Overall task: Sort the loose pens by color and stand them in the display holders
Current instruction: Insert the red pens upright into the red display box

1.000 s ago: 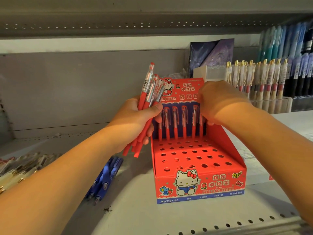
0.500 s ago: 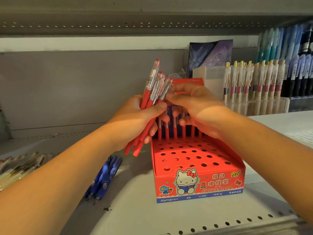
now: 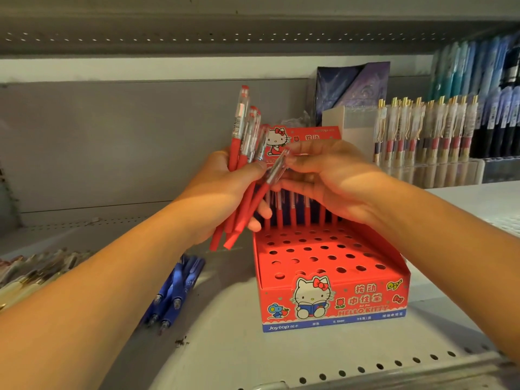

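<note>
These red pens (image 3: pixel 242 142) look light and stiff, the sort that weigh nothing singly but fan out and slide in a bunch; the clear upper barrels seem slick, the matte red lower halves likely give better hold (I'd take each one near the clip end, so the tip is free to drop into a hole). The left hand (image 3: pixel 225 192) is clenched round the bunch at its middle, thumb laid across the front, the pens upright and slightly splayed, held just above the back left corner of the red box (image 3: pixel 323 257). The right hand (image 3: pixel 332 181) has its fingers curled in and pinches the clear top of a single pen (image 3: pixel 274 173), which slants across the bunch with its lower end among the others; whether it has come free of the left grip I cannot tell. A row of pens (image 3: pixel 294 212) stands in the box's back holes; the front holes are bare; blue pens (image 3: pixel 174 294) lie loose on the shelf (image 3: pixel 253 356) just left of the box.
</note>
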The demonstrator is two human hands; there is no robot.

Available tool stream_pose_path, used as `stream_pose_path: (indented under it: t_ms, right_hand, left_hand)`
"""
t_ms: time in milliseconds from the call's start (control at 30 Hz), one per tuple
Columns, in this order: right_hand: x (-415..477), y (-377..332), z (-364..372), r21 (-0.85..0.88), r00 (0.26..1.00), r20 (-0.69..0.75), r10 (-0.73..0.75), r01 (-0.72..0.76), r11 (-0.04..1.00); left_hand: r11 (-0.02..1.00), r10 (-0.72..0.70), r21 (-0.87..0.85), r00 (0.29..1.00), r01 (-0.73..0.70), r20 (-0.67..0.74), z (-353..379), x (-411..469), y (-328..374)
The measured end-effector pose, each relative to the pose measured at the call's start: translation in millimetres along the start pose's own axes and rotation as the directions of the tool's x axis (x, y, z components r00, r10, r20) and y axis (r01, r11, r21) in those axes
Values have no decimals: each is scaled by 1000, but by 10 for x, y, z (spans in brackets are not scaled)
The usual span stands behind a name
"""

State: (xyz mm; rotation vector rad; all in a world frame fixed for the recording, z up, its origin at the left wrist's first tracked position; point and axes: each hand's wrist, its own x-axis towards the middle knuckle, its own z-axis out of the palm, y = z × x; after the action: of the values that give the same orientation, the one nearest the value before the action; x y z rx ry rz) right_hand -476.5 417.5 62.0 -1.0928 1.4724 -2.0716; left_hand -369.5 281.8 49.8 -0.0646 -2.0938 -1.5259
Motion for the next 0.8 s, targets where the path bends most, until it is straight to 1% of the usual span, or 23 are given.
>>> stream_pose_path:
  t_ms: [67, 133, 167, 233, 300, 467, 567, 700, 800]
  right_hand:
    - [4, -11, 13, 60, 1000, -30, -8, 10, 998]
    - [7, -29, 18, 70, 996, -85, -35, 41, 997]
    - [11, -35, 19, 49, 991, -122, -60, 67, 997]
    - [16, -48, 15, -55, 970, -206, -132, 123, 991]
    - [22, -47, 21, -144, 948, -258, -187, 154, 978]
    - [51, -58, -25, -186, 910, -356, -214, 156, 970]
    - [66, -66, -58, -217, 897, -379, -229, 154, 964]
    - [76, -68, -60, -215, 881, -398, -254, 180, 960]
    - [73, -43, -32, -283, 896, -357, -264, 166, 945]
  left_hand:
    - [1000, -13, -7, 999, 13, -36, 6, 5, 15]
    - [1000, -14, -5, 995, 14, -94, 2, 21, 11]
    - [1000, -14, 6, 991, 15, -132, -8, 33, 8]
    - [999, -27, 31, 981, 33, -194, -35, 57, -1]
    - [997, -52, 46, 973, 64, -227, -54, 72, -16]
    - [986, -82, 118, 957, 118, -277, -74, 99, -60]
    - [979, -89, 154, 956, 136, -280, -86, 115, -80]
    - [962, -90, 220, 951, 159, -296, -85, 123, -126]
    - [956, -110, 235, 954, 178, -278, -81, 120, -146]
